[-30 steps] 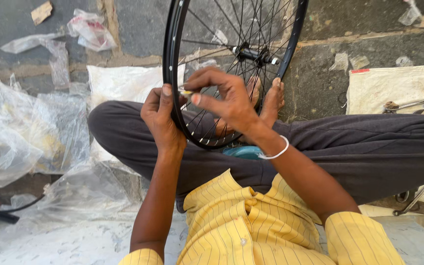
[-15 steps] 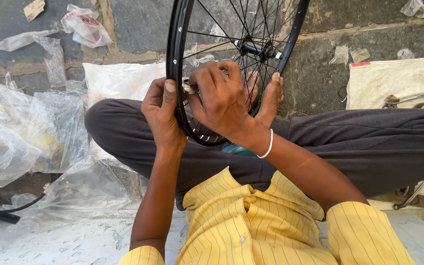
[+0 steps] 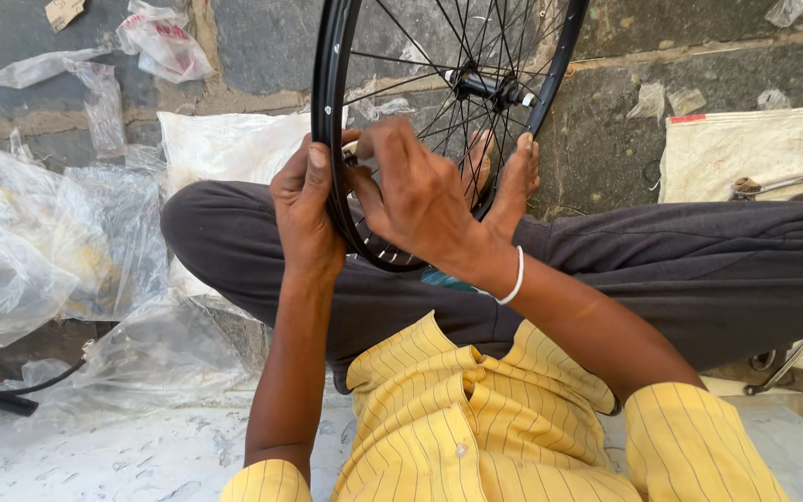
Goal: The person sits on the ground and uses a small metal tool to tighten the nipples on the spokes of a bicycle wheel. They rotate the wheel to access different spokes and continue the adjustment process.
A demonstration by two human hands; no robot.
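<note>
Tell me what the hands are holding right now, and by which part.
Both hands grip a black spoked bicycle wheel at its rim: the left hand wraps the rim's outer edge, while the right hand pinches at the rim from the spoke side.

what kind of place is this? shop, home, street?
Likely an informal ground-level bicycle repair spot, probably outdoors. A person sits cross-legged on stone paving, both hands on a black spoked wheel, with loose plastic wrapping on one side and hand tools on a white sack.

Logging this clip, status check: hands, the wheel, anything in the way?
Left hand gripping the black wheel rim. Right hand pinching at the rim's inner side; what it pinches is hidden. Wheel upright across the lap, bare foot behind the spokes.
</note>
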